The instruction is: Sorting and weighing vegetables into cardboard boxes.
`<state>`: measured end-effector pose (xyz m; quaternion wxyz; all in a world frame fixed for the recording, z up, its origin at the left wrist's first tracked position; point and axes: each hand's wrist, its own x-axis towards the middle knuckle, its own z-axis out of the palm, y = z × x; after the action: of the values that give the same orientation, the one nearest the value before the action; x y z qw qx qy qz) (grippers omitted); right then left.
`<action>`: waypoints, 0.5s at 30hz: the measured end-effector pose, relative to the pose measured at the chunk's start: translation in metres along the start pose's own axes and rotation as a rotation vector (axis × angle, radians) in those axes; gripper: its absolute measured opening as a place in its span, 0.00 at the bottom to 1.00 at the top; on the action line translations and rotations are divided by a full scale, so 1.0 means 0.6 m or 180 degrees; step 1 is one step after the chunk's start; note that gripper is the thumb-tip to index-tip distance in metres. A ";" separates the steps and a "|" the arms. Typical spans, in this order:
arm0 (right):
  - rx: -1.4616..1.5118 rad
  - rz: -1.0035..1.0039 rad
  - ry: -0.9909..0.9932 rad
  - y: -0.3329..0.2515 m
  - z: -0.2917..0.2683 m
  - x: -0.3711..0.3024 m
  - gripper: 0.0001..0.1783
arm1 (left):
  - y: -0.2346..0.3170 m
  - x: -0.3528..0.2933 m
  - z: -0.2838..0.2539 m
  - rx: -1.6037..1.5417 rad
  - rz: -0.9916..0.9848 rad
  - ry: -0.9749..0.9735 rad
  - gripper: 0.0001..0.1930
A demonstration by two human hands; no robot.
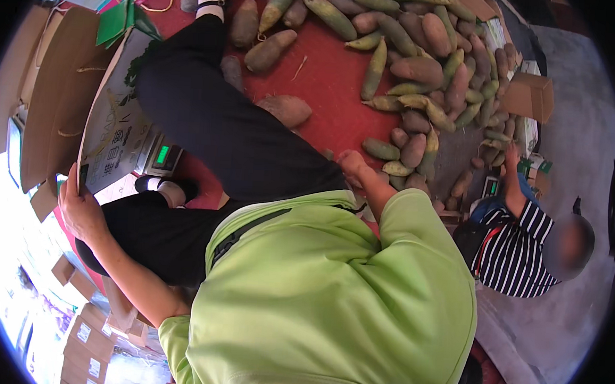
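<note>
Head view: root vegetables, green to brownish red, lie in a loose pile (417, 71) on a red floor covering (334, 75); this pile serves as landmark. Left of the pile, several lie apart from it, including one plump brownish piece (284, 111) beside the wearer's black-trousered leg (214, 110).

Hands: left hand (82, 211), well left of the pile, has its fingers closed over the near edge of a cardboard box (113, 126) with a pale printed side. Right hand (353, 164), near the pile's lower left edge and close to the wearer's knee, appears partly curled; whether it has hold of anything cannot be told, as the fingertips are hidden.

Between box and pile: a scale (162, 156) with a lit green display, close against the box. Above the box, a green bag (118, 22). At the pile's lower right, a second scale (490, 187), small in view. Right of it, another person in a striped shirt (516, 251), one arm extended to the pile's right edge; contact with a vegetable is unclear.
</note>
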<state>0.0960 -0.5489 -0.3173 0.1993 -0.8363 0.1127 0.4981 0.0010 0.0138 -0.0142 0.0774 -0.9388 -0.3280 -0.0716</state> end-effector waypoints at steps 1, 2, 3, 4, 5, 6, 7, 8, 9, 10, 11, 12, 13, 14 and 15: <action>0.0035 0.0033 -0.0005 0.012 0.009 -0.007 0.12 | -0.002 0.002 0.005 -0.0002 0.0046 -0.0015 0.24; 0.0315 0.0275 -0.0117 0.022 0.017 -0.012 0.12 | -0.004 0.003 0.009 0.0033 0.0005 -0.0020 0.23; 0.0590 0.0511 -0.0232 0.029 0.023 -0.015 0.12 | -0.005 0.004 0.012 0.0072 -0.0042 -0.0022 0.23; 0.0613 0.0526 -0.0241 0.037 0.023 -0.016 0.12 | -0.007 0.006 0.015 0.0078 -0.0015 -0.0029 0.23; -0.0067 0.0058 0.0237 0.046 0.018 -0.017 0.13 | -0.008 0.007 0.018 0.0118 0.0014 0.0000 0.22; -0.0759 -0.0422 0.0704 0.051 0.013 -0.017 0.14 | -0.010 0.007 0.020 0.0168 0.0028 0.0028 0.21; -0.0751 -0.0435 0.0683 0.045 0.002 -0.014 0.14 | -0.011 0.006 0.021 0.0194 0.0028 0.0028 0.21; -0.1145 -0.0178 0.0933 0.038 -0.015 -0.006 0.15 | -0.012 0.005 0.021 0.0144 -0.0014 -0.0012 0.21; -0.1547 0.0065 0.1176 0.024 -0.030 -0.004 0.17 | -0.015 0.002 0.020 0.0105 -0.0072 -0.0050 0.21; -0.1558 0.0010 0.1149 0.011 -0.045 -0.006 0.17 | -0.017 -0.001 0.018 0.0153 -0.0109 -0.0042 0.21; -0.1912 -0.0063 0.1071 -0.004 -0.062 -0.010 0.19 | -0.018 -0.004 0.017 0.0149 -0.0115 -0.0001 0.21; -0.2267 -0.0102 0.1015 -0.010 -0.079 -0.013 0.20 | -0.013 -0.003 0.020 0.0110 -0.0104 0.0036 0.22; -0.2283 -0.0135 0.1012 -0.014 -0.089 -0.014 0.20 | -0.003 -0.002 0.018 0.0137 -0.0132 -0.0031 0.22; -0.2523 -0.0274 0.0971 -0.015 -0.095 -0.018 0.21 | -0.001 -0.001 0.021 0.0155 -0.0166 -0.0025 0.22; -0.2767 -0.0427 0.0930 -0.014 -0.101 -0.021 0.21 | 0.000 -0.001 0.022 0.0137 -0.0151 0.0000 0.22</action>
<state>0.1412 -0.5686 -0.2786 -0.1559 -0.9091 -0.1341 0.3622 0.0015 0.0161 -0.0270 0.0959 -0.9289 -0.3516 -0.0662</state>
